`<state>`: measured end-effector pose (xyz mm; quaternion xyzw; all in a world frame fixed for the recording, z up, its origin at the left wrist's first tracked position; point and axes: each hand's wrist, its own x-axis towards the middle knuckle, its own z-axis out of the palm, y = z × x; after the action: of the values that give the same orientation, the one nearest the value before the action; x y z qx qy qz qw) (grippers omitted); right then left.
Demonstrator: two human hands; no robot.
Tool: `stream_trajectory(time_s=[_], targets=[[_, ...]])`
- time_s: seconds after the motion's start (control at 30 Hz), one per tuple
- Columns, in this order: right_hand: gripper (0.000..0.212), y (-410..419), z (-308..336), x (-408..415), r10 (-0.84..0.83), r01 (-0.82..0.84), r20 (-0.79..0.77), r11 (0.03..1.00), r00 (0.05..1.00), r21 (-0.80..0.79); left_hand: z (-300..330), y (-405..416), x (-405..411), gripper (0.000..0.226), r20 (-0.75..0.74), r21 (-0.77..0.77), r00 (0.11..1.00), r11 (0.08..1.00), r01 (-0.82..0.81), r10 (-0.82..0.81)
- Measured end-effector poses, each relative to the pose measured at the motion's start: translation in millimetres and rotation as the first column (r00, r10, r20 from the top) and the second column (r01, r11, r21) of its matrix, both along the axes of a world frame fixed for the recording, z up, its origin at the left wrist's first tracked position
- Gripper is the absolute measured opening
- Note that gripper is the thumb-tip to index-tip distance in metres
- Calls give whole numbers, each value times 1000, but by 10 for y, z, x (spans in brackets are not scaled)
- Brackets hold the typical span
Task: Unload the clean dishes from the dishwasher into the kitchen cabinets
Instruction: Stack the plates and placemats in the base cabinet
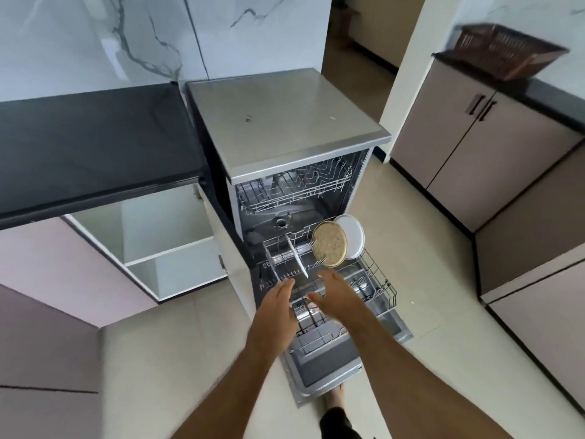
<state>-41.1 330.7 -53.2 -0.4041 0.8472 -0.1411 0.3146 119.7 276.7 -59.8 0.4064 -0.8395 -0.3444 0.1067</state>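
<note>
A boxy brushed-steel dishwasher (285,122) stands open, its door lowered flat and its grey wire lower rack (376,280) pulled out over the door. At the rack's far right corner, a round speckled beige plate (329,243) stands on edge against a round white plate (353,236). A thin white plate (297,256) stands edge-on near the far left. The left hand (278,315) and right hand (335,297) hover above the rack, fingers straight, holding nothing. Left of the dishwasher, a white cabinet (164,242) sits open under a glossy black worktop (91,147).
</note>
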Motion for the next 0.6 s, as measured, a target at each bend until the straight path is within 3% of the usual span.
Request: stream_trajectory(time_s=[0.37, 0.5, 0.6], targets=[[64, -1048, -966, -1258, 152, -154, 65, 987, 986, 41, -1101, -870, -1415, 58, 109, 165, 937, 924, -345, 331], [60, -1304, -1519, -1450, 163, -169, 96, 984, 982, 61, -1629, -1113, -1623, 63, 153, 305, 873, 818, -488, 463], [56, -1471, -2074, -1531, 106, -114, 133, 992, 985, 52, -2089, -1238, -1702, 68, 179, 435, 741, 623, -649, 647]])
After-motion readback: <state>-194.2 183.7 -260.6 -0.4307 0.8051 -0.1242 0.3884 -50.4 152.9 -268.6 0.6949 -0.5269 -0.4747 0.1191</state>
